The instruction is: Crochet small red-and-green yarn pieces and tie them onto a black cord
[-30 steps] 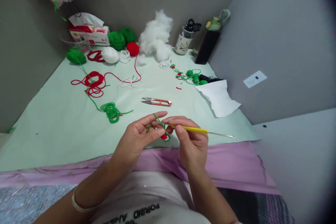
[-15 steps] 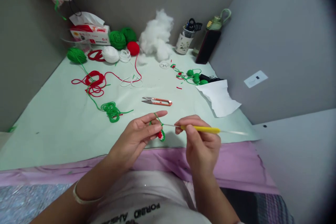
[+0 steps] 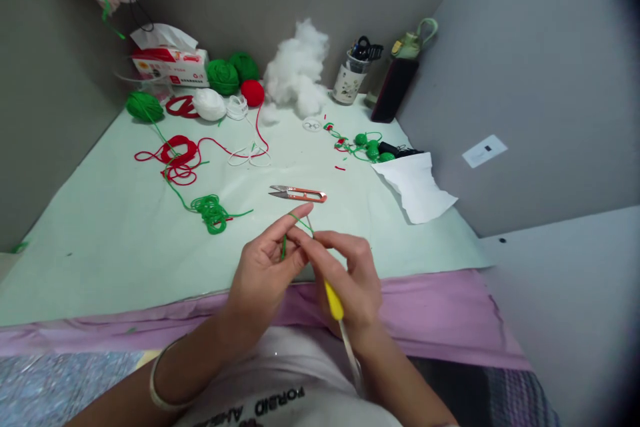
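Note:
My left hand point(image 3: 270, 260) has its index finger stretched out, with green yarn point(image 3: 301, 221) looped over it. Its thumb and other fingers are closed; the small red, white and green crochet piece seen in them earlier is now hidden behind the hands. My right hand point(image 3: 350, 273) is closed round a crochet hook point(image 3: 334, 300) with a yellow handle. The hook's metal tip points up near the yarn, and its rear end slopes down toward my body. Both hands touch at the fingertips. Just beyond them lie orange thread snips point(image 3: 300, 194).
A green yarn tangle point(image 3: 213, 213) and red yarn point(image 3: 179, 150) lie left. Yarn balls point(image 3: 223, 77), a tissue pack point(image 3: 173, 67), white stuffing point(image 3: 297, 70), a cup point(image 3: 350, 80) and a bottle point(image 3: 407, 47) stand at the back. White paper point(image 3: 417, 187) and small green crocheted balls point(image 3: 373, 150) are right.
My right hand first drew the hook rightward, then came back left against my left hand. The hook has swung from nearly level to steep, and the crochet piece has gone out of sight.

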A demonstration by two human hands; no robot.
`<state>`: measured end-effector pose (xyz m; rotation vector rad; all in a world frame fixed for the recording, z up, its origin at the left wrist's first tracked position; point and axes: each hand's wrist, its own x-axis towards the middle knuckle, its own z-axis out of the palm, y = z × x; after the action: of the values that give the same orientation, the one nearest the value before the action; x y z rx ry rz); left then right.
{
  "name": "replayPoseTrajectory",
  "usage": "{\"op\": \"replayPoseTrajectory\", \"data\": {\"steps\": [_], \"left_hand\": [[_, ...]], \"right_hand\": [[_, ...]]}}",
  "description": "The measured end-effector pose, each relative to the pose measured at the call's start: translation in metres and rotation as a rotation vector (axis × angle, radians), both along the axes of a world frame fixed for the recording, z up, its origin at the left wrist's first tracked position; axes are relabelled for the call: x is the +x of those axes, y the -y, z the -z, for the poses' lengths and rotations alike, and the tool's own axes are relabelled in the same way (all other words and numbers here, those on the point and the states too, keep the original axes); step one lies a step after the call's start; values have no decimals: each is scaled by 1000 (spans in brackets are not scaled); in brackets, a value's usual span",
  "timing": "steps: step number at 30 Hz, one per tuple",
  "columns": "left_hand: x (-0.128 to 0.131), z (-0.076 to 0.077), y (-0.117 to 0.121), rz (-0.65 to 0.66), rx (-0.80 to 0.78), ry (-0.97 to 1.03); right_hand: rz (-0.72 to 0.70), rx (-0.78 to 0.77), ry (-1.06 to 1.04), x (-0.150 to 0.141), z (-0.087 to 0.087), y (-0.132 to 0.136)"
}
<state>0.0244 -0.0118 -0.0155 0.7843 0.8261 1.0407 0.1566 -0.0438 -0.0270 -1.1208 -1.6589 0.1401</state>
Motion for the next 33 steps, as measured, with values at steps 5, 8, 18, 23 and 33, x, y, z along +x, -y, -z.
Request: {"op": "replayPoseTrajectory", "data": {"steps": [5,8,18,23,33], "left_hand": [[-3,-4,-3,150,-197,177],[-11,-6,-10,188,-223,201],[-11,-8,-6,117,-21,-6],[1,-5,6,22,16,-28],[-13,-8,-8,244,-218,233]], "right_hand": [[31,38,-81,-1,5,-1],[-25,-59,-415,6,-4,-6],[-172,-292,-694,10,-12,-8],[46,60,22,0,5,2],[-68,-51,-361,5,-4,-3]]}}
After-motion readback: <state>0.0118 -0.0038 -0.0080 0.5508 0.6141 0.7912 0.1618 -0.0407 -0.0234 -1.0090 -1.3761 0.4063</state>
